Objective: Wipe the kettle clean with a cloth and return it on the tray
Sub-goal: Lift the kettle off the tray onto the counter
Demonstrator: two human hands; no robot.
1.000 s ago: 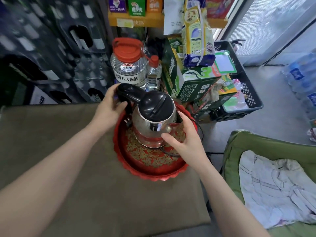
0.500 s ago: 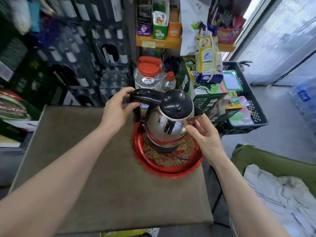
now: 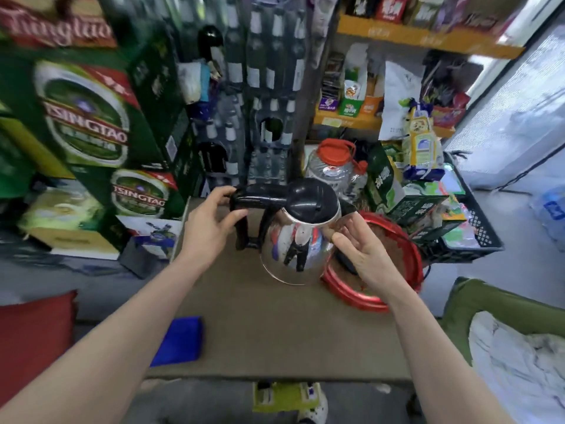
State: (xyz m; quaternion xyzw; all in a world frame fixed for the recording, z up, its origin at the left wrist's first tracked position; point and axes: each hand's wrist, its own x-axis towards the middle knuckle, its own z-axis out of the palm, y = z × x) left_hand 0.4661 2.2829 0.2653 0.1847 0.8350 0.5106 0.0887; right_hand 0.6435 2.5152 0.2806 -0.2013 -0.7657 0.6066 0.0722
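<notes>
1. Blue cloth (image 3: 179, 341) is lying near the front edge of the brown surface (image 3: 275, 332), left of centre; neither hand is touching it.
2. L hand (image 3: 211, 228) is closing round the black handle of the kettle (image 3: 293, 240), fingers wrapped over the top bar, carrying it.
3. R hand (image 3: 360, 252) is spreading open w/ fingertips (image 3: 331, 234) steadying the steel body on the spout side; not gripping anything.
4. Kettle is hanging upright above the surface, just left of the red tray (image 3: 371, 301), lid on.
5. Tray is sitting at the R edge of the surface, w/ what looks like the kettle's base on it, partly hidden.
6. Progress: kettle is off the tray; wiping isn't started, return to tray is left.
</notes>
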